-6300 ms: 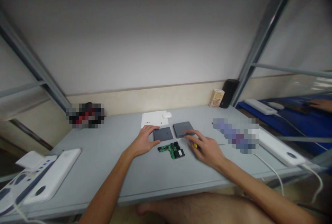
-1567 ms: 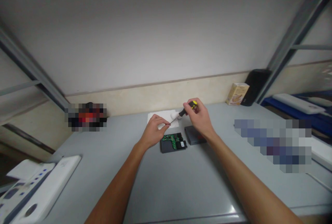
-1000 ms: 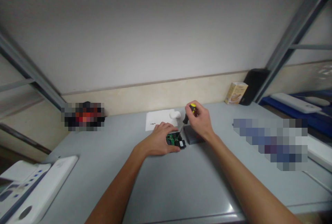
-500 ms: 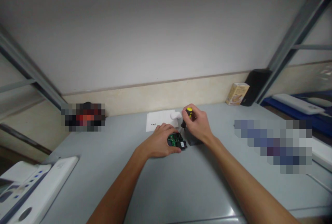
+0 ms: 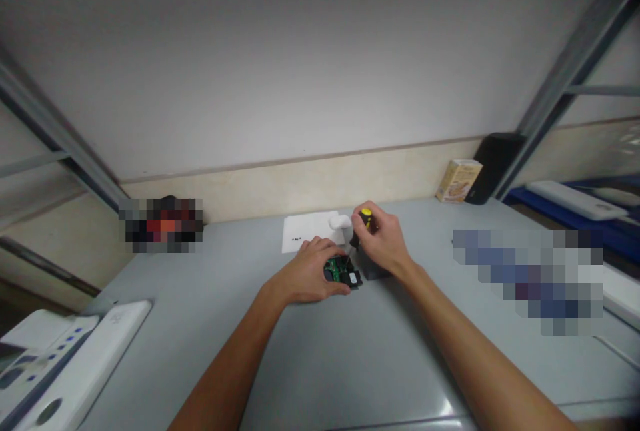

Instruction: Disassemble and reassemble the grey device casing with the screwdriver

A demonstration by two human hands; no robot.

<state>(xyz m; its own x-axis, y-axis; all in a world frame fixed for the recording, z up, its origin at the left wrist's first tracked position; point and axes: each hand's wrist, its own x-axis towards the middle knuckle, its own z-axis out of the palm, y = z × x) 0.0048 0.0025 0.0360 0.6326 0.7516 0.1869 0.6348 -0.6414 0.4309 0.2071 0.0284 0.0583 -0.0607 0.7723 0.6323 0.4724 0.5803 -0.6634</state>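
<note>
My left hand is wrapped round the near and far edges of a small green circuit board with black parts on it, holding it at the table top. In my right hand is a black and yellow screwdriver, held upright with its thin shaft pointing down at the board. Its tip seems to touch the board, though the exact spot is too small to make out. Partly under my right hand stands a dark grey box-like piece, close to the board.
Behind my hands lies white paper with several tiny dark bits on it and a white rounded object. A yellow carton and a black upright object stand at the back right. White panels lie at left on the grey table.
Both hands keep their places, the left on the circuit board and the right on the screwdriver. The whole view has shifted very slightly; nothing else visibly differs.
</note>
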